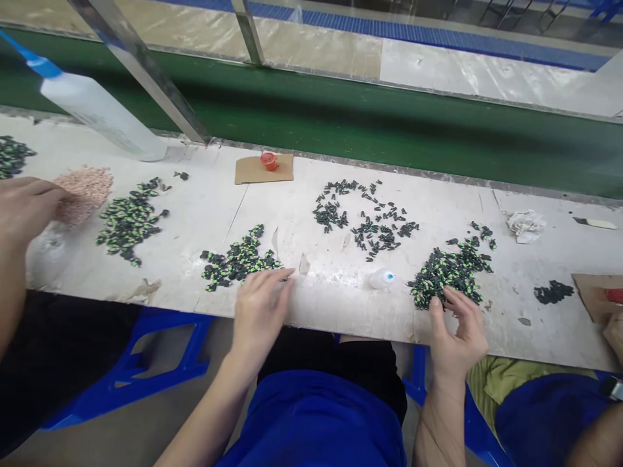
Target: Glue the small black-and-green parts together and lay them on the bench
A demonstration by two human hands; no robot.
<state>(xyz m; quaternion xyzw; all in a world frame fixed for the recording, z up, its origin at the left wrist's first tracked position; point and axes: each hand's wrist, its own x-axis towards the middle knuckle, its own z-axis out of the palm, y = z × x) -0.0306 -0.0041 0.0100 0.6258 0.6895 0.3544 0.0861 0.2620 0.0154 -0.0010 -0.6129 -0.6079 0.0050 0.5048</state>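
Observation:
My left hand [260, 308] is at the near edge of a pile of small black-and-green parts [238, 259]. Its fingers are stretched out, the thumb slightly apart from the index finger, and I see nothing between them. At the front of a larger pile of the same parts [450, 269], my right hand [458, 334] has thumb and fingers apart and curved, touching or just above the pile. Nothing shows in its grasp. Between my hands lies a small white bottle with a blue tip [382, 279]. Beyond it, small all-black parts [374, 230] are scattered in loose clusters.
A red cup [268, 161] stands on cardboard [248, 170]. To the left are a large white bottle [104, 117], pink pieces [87, 188] and a co-worker's hand [24, 211]. Crumpled paper [525, 225] and another person's hand [615, 334] are on the right.

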